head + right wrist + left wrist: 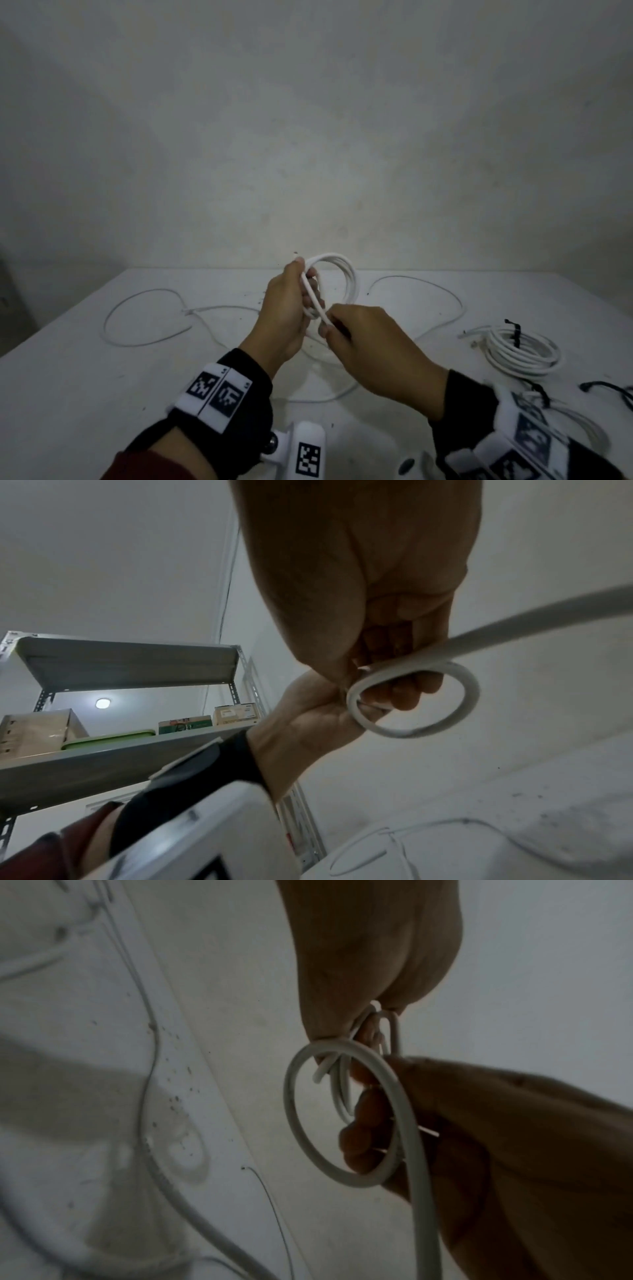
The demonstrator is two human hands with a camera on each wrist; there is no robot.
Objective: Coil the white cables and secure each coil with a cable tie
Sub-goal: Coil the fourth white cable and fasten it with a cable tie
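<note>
Left hand (286, 308) grips coil (337, 274); right hand (370, 346) pinches cable (317, 310). Lay each loop same size, feed slack evenly, avoid twist.

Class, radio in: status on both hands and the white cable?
Left hand grips white cable coil. Right hand pinches its strand. Coil untied. Nothing blocking.

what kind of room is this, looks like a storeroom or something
Probably a storeroom or plain workroom. A slotted-angle metal shelving unit holds cardboard boxes and a green tray, the walls are bare, and a plain white table carries loose white cables.
</note>
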